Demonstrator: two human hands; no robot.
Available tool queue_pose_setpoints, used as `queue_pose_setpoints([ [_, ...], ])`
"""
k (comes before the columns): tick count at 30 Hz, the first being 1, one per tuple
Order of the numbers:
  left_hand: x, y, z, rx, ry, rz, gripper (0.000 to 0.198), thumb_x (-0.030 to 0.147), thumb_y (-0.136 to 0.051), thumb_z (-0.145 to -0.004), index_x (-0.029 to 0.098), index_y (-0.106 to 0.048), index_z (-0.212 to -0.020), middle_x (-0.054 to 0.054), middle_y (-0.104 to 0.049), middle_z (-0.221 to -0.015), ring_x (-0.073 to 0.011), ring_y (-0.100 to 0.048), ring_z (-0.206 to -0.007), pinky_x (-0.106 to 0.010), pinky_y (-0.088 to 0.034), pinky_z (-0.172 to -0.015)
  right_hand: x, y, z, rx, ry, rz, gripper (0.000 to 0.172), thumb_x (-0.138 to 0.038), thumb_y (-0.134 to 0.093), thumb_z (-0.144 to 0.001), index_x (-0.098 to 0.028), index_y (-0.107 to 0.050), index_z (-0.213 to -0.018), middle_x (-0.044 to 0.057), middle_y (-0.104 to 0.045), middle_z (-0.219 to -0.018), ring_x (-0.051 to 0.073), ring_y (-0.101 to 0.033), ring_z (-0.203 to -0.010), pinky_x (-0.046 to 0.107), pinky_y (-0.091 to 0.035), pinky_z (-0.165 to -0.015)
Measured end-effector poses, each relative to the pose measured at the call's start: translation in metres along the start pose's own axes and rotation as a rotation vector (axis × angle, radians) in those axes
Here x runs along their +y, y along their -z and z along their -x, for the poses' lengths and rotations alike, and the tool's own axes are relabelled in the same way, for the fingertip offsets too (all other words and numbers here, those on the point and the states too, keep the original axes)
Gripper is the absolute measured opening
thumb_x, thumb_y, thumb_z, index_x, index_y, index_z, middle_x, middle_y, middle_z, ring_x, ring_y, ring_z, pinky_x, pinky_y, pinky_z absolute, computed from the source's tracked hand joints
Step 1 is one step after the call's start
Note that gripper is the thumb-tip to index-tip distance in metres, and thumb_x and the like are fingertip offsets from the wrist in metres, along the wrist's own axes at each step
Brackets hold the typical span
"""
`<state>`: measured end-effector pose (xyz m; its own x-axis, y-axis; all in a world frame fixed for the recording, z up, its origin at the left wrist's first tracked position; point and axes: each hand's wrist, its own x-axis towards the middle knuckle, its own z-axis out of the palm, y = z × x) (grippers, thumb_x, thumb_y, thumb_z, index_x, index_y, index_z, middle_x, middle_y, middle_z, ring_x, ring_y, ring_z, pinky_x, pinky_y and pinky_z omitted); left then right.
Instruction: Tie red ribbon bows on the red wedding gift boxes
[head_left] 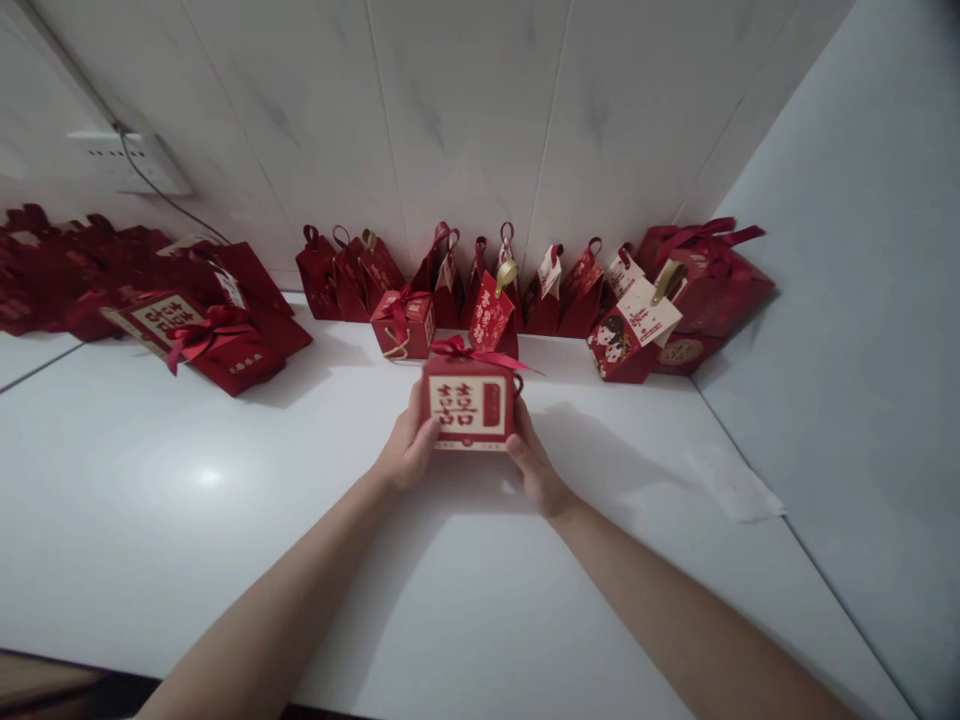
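Between my two hands is a red gift box (469,405) with a cream panel of red characters and a red ribbon bow on top. My left hand (410,440) grips its left side, thumb on the front face. On the right side my right hand (536,460) presses the same way, its thumb at the lower front corner. The fingers behind the box are hidden. Just beyond it stand a small red cube box (403,325) with a ribbon and a red box (493,315) with a gold loop.
Several small red gift boxes (581,290) line the tiled wall. At right are a cream-and-red box (634,330) and a large red bag (712,290). More red boxes (232,345) sit at left, below a wall socket (131,160). A white tissue (742,490) lies on the white table (187,540).
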<state>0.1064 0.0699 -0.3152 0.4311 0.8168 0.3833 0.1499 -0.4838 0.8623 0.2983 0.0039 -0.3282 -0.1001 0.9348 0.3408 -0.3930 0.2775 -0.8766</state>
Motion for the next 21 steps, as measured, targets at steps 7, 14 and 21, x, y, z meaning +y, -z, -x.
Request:
queue_pose_setpoints([
  [7, 0.012, 0.011, -0.005, -0.120, -0.106, -0.360, 0.091, 0.063, -0.048, -0.084, 0.019, -0.013, -0.155, -0.021, -0.041, -0.149, -0.0382, -0.052, -0.123, -0.051, -0.044, -0.098, 0.014, 0.002, 0.001, 0.131, -0.149, -0.081, 0.047, -0.054, -0.046, -0.096, -0.027, -0.051, -0.133, 0.006, -0.063, -0.132, 0.027, -0.056, -0.125, 0.051, -0.041, -0.109],
  [14, 0.017, 0.006, -0.002, -0.132, -0.053, -0.308, 0.089, 0.059, -0.052, -0.083, 0.020, -0.015, -0.155, -0.019, -0.042, -0.148, -0.0383, -0.051, -0.125, -0.048, -0.043, -0.099, 0.016, 0.002, 0.002, 0.163, -0.178, -0.045, 0.049, -0.057, -0.044, -0.094, -0.025, -0.053, -0.130, 0.006, -0.067, -0.126, 0.027, -0.061, -0.118, 0.051, -0.046, -0.105],
  [21, 0.018, 0.005, -0.003, -0.138, -0.056, -0.370, 0.090, 0.058, -0.050, -0.083, 0.018, -0.013, -0.155, -0.020, -0.045, -0.146, -0.0383, -0.055, -0.119, -0.051, -0.043, -0.096, 0.020, 0.006, 0.002, 0.151, -0.184, -0.071, 0.048, -0.056, -0.043, -0.095, -0.025, -0.054, -0.130, 0.006, -0.068, -0.125, 0.027, -0.062, -0.118, 0.051, -0.046, -0.105],
])
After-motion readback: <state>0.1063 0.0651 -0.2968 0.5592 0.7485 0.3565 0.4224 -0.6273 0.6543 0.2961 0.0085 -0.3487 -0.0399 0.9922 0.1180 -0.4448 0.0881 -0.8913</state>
